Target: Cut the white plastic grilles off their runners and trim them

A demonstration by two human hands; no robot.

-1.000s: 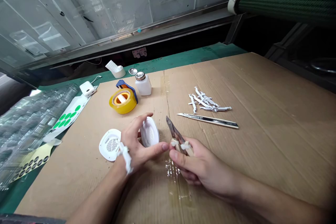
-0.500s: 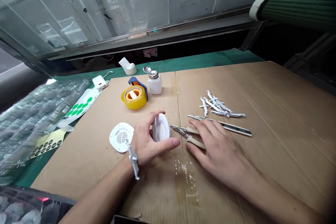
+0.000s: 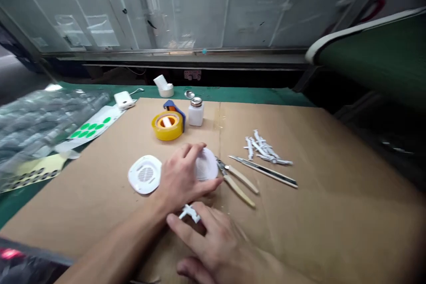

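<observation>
A white perforated round cover (image 3: 207, 165) stands tilted in my left hand (image 3: 181, 175), with the thumb and fingers closed about its rim. Just below that wrist, my right hand (image 3: 219, 244) has its fingers around a small white plastic clip-like piece (image 3: 190, 214); part of the piece is hidden. Left of my left hand, a second white perforated cover (image 3: 145, 174) lies flat on the cardboard. Diagonal pliers (image 3: 237, 181) with cream handles lie parted, right of the held cover. Beyond them rests a slim craft knife (image 3: 266, 171).
Several similar white plastic pieces (image 3: 264, 147) form a pile at the right. Farther back stand a yellow tape roll (image 3: 168, 126) with a blue cutter and a white pump bottle (image 3: 196, 113). Sticker sheets (image 3: 89, 128) and bubble wrap (image 3: 40, 115) lie at the left on the green table.
My right hand has left the pliers and come in toward my left wrist. The white piece that lay across the wrist now sits among my right fingers. The camera view has shifted.
</observation>
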